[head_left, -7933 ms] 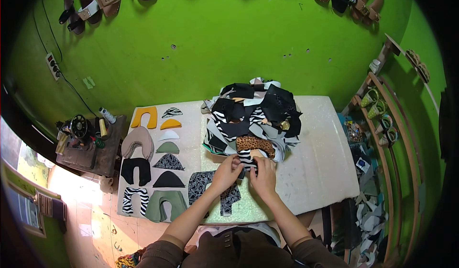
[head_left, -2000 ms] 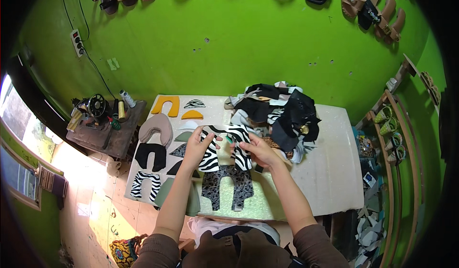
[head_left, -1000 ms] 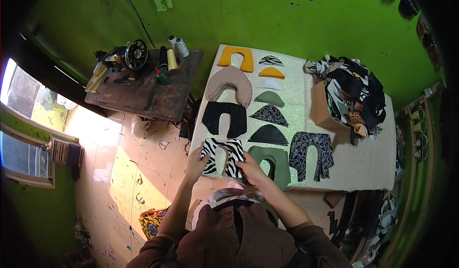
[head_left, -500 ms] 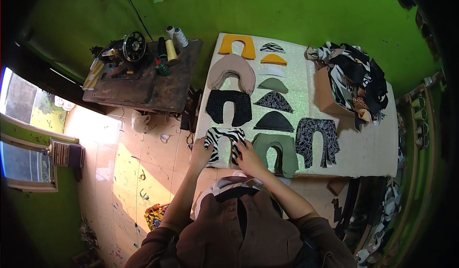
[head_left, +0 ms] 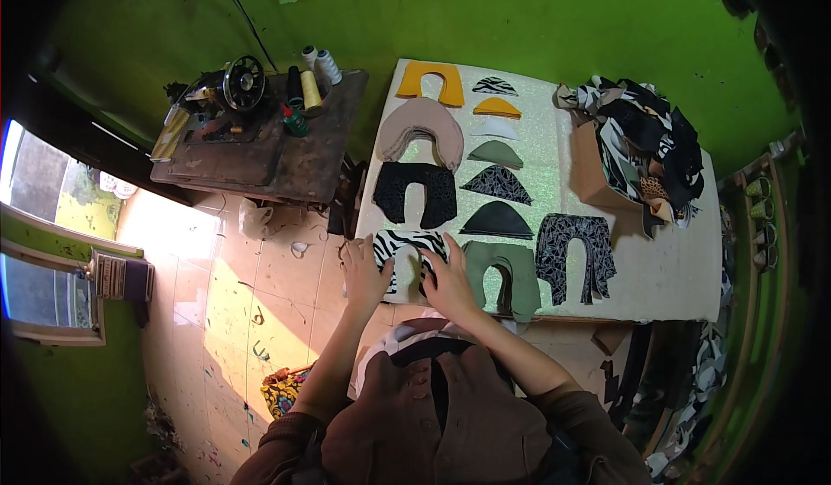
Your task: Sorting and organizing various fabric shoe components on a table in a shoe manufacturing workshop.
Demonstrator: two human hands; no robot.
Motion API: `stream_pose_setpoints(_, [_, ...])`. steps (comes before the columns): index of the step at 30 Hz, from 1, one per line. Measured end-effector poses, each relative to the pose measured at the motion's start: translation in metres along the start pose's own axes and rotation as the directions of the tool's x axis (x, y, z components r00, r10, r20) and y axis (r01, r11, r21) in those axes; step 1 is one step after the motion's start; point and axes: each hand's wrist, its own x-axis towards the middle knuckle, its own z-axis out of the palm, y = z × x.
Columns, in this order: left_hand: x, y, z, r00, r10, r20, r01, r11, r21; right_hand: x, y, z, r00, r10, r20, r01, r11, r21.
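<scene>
A zebra-print, U-shaped fabric piece [head_left: 407,241] lies at the table's near left edge, its opening toward me. My left hand [head_left: 364,273] rests along its left side, fingers stretched out and thumb over the fabric. On its right side lies my right hand [head_left: 450,282], fingers spread and covering most of that leg. Just beyond is a black textured U-shaped stack [head_left: 391,197]. Green U-shaped pieces [head_left: 522,268] are stacked right beside my right hand, with black-and-grey patterned ones [head_left: 549,255] farther right.
Pink [head_left: 398,126] and yellow U-shaped pieces [head_left: 407,78] lie farther back, beside a column of half-moon pieces [head_left: 495,221]. A cardboard box [head_left: 593,169] overflowing with scraps stands on the table's right. A sewing machine [head_left: 208,91] and thread cones [head_left: 327,67] occupy the left table.
My left hand has shifted outward and its fingers have straightened. My right hand has moved slightly right, its fingers spreading over the zebra-print piece. The other pieces have stayed in place.
</scene>
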Motion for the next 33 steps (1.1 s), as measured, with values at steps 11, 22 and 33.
stream_pose_setpoints(11, [-0.027,0.031,0.014,0.951,0.005,0.31,0.146,0.875,-0.461,-0.004,0.002,-0.018,0.961,0.213,0.175,-0.209,0.977,-0.044])
stream_pose_setpoints(22, [-0.033,0.013,0.051,0.856,-0.108,0.505,0.443,0.656,-0.611,0.003,0.027,-0.019,0.959,0.134,0.252,-0.161,0.983,0.092])
stream_pose_setpoints(33, [-0.027,0.026,0.038,0.865,-0.165,0.474,0.442,0.698,-0.563,-0.002,0.033,-0.016,0.968,0.049,0.247,-0.052,0.999,0.005])
